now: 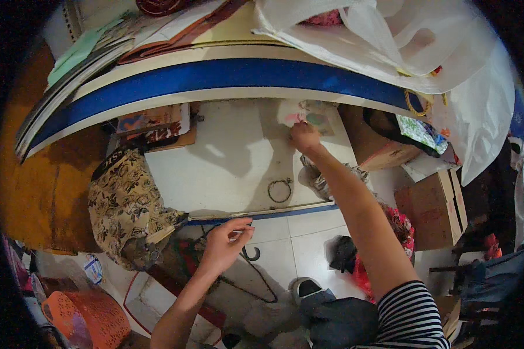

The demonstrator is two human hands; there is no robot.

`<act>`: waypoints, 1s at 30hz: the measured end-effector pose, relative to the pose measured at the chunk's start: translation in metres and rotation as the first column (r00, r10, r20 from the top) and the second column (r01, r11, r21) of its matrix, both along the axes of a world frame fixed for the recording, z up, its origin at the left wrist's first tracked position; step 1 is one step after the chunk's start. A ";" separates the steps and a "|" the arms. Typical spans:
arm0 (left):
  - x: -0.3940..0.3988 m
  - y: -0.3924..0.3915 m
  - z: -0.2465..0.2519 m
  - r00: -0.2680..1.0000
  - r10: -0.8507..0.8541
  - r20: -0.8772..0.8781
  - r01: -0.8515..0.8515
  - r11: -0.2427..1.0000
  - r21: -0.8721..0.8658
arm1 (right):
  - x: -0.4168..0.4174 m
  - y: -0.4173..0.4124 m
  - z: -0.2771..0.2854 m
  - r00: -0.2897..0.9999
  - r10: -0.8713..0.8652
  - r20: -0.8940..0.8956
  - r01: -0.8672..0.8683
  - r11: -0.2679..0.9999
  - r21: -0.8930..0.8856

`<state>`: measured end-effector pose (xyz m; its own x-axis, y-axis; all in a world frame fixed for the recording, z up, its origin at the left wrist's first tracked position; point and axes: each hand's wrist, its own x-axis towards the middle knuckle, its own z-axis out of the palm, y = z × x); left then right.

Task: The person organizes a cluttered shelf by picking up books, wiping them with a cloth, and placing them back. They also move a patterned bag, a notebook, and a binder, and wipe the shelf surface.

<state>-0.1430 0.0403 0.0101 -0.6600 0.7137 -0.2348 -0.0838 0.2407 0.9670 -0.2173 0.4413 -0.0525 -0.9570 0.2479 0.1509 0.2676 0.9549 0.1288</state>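
Note:
My right hand (306,137) reaches far onto a white shelf board (218,170), with its fingers curled at a clear plastic packet (325,120) that has pink and green parts. The hand itself hides whether the fingers grip it. Nearer to me, my left hand (228,240) hovers by the board's blue front edge (297,213), with nothing seen in it and a gap between thumb and forefinger. A thin dark ring-shaped loop (279,190) lies on the board between the hands. At the left end a rose-patterned cloth (124,205) hangs over the edge.
A blue-edged upper shelf (227,72) spans above, holding papers and a white plastic bag (480,113) that hangs down at right. Cardboard boxes (425,209) stand at right. On the floor are a clothes hanger (262,281), an orange basket (91,316) and red patterned cloth (364,275).

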 end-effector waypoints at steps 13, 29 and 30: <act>-0.007 -0.004 -0.003 0.999 -0.023 -0.034 0.024 0.998 0.057 | 0.083 -0.012 0.089 0.905 0.302 -0.300 -0.224 0.937 0.267; 0.002 -0.009 0.029 0.998 -0.036 0.052 0.028 0.987 0.155 | 0.534 -0.117 0.093 0.918 0.158 0.363 -0.141 0.987 -0.075; 0.001 -0.009 0.032 0.998 -0.039 0.042 0.032 0.989 0.147 | 0.559 -0.115 0.074 0.874 0.104 0.475 -0.076 0.994 -0.078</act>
<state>-0.1415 0.0311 0.0423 -0.6247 0.7653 -0.1551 -0.1219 0.1006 0.9874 0.3419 0.3261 0.0215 -0.9275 0.1514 -0.3418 0.0992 0.9812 0.1654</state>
